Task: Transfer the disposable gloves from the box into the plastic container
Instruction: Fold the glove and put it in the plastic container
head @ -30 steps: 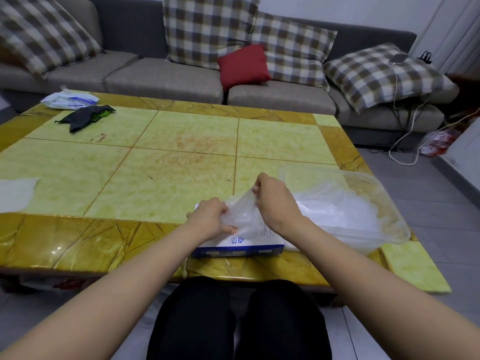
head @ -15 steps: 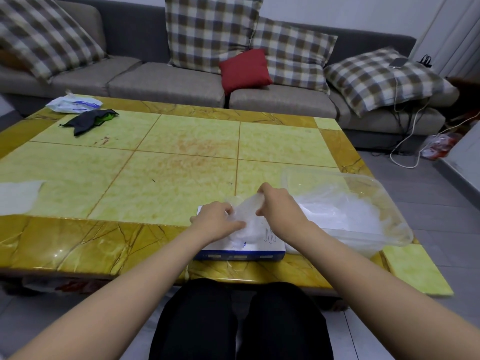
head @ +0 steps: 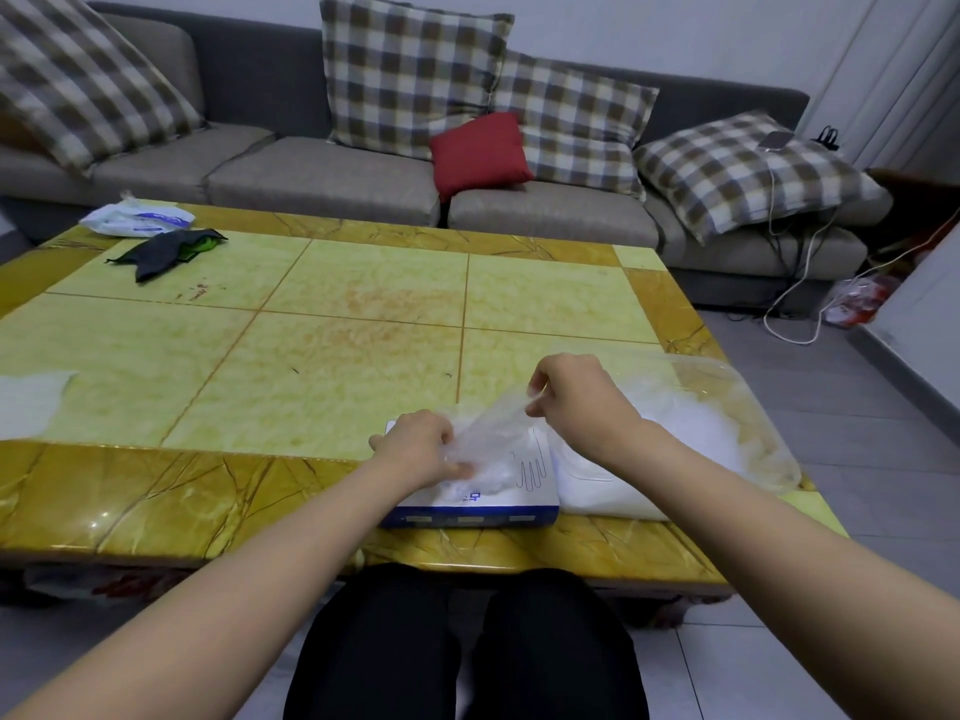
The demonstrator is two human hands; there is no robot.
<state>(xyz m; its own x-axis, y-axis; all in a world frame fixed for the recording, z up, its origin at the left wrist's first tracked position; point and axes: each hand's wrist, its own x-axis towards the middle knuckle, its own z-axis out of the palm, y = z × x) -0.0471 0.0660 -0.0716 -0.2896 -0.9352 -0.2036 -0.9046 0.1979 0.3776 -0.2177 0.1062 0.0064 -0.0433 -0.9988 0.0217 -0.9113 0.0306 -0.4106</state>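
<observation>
Two hands work at the lower centre of the frame, near the table's front edge. Left hand rests on the box, fingers curled round the lower end of a clear glove. Right hand is raised just above and right of it, pinching the glove's upper end, so the glove stretches between the two hands over the box top. Box is white with a blue side and lies flat. Plastic container touches the box's right side and holds a pile of gloves. Upper left: dark cloth beside a white packet. White sheet at left edge. Red cushion on the sofa behind.
</observation>
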